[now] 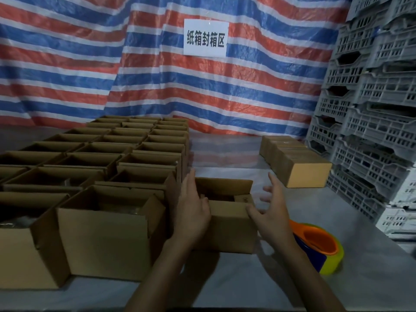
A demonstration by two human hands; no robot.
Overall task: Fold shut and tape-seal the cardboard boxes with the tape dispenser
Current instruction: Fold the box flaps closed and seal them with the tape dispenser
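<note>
Plain brown box (229,226), far flap upright, left hand (193,208) flat against it, right hand (270,210) splayed, thumb touching, glossy orange dispenser (319,246) near

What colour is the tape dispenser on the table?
The tape dispenser is orange with a dark blue part; its tape roll looks yellow-green. Head view shows it.

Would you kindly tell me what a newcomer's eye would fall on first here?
The red, white and blue striped tarp with its white sign fills the background. Rows of open boxes crowd the left, while the left hand and right hand flank a half-open box in the middle. An orange and yellow tape dispenser lies to its right.
</note>
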